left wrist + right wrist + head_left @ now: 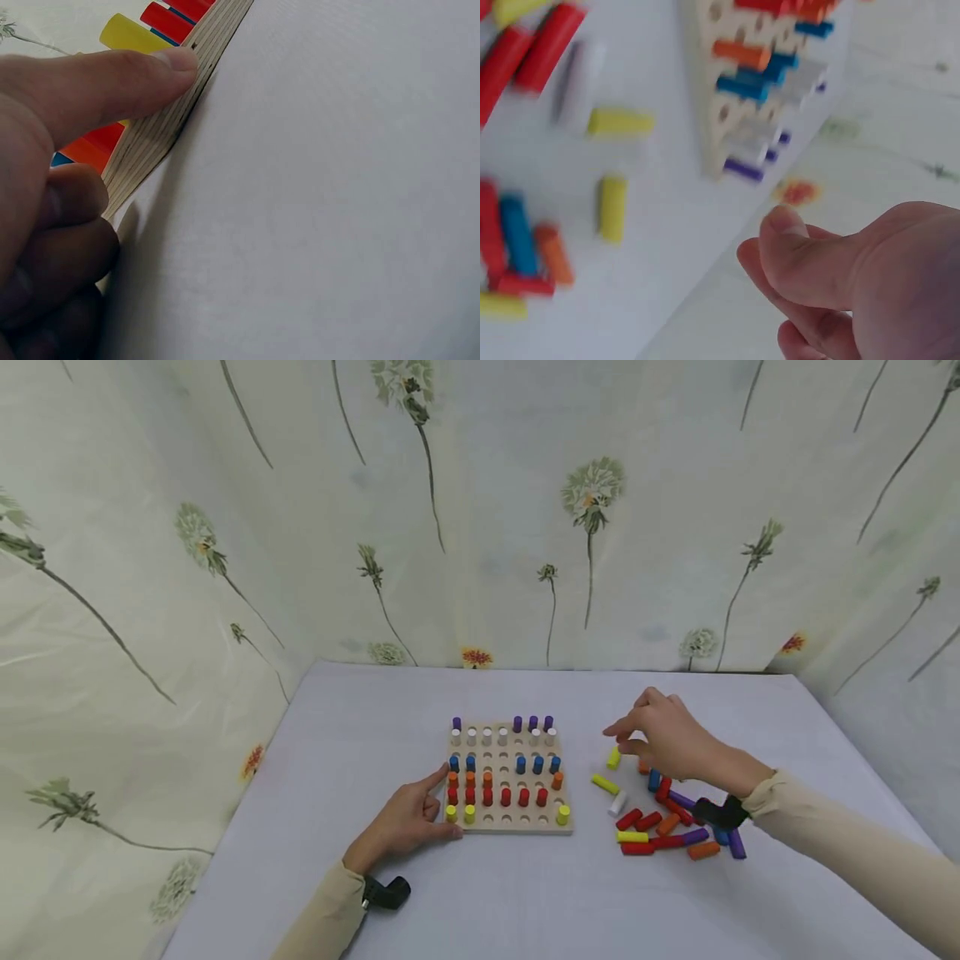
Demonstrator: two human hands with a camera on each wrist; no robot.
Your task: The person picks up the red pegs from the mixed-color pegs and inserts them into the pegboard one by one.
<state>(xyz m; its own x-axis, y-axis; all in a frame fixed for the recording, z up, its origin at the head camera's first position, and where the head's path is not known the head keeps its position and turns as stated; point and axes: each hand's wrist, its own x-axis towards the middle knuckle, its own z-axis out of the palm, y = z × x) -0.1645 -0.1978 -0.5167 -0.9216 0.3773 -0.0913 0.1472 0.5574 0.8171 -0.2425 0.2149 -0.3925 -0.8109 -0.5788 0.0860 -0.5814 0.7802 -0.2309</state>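
Observation:
A wooden pegboard (525, 827) lies on the table, holding rows of upright purple, white, blue, orange, red and yellow pegs among bare holes. At its front left corner my left hand (408, 814) grips the board, thumb on the front edge and index finger along the left side. The left wrist view shows that thumb on the layered wood edge (161, 124), near a yellow peg (131, 34). My right hand (667, 735) hovers over the loose pegs, thumb and forefinger a little apart with nothing between them. Nearest its fingertips is a yellow peg (614, 757).
Loose pegs lie scattered right of the board, among them a yellow peg (605, 784), a white peg (618, 802), an orange peg (703, 851) and several red ones. A flower-print curtain (495, 527) hangs behind the table (375, 710).

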